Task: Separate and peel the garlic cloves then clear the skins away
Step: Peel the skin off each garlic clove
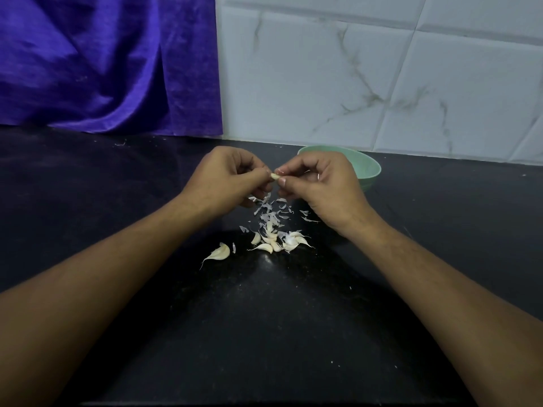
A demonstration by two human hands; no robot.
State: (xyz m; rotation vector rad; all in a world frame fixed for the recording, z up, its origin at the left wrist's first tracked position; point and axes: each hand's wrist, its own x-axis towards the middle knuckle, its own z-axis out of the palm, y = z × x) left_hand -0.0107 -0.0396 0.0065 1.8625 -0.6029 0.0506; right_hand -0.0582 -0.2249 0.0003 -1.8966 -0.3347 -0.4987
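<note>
Dark countertop (117, 201), garlic clove (275, 176) between both grips, left hand (227, 179) and right hand (318, 183) pinching it, skins (271, 212) below.

We find both forearms bare, entering from the lower corners and converging toward the middle. The left forearm (117, 274) and right forearm (440, 286) lie at a like slant, with the wrists near straight. The left hand (226, 177) and right hand (320, 183) meet backs up, fingertips facing. Each hand has its fingers curled and pinches, between thumb and forefinger, one end of the same clove (275, 175). The remaining fingers are tucked under the palms.
</note>
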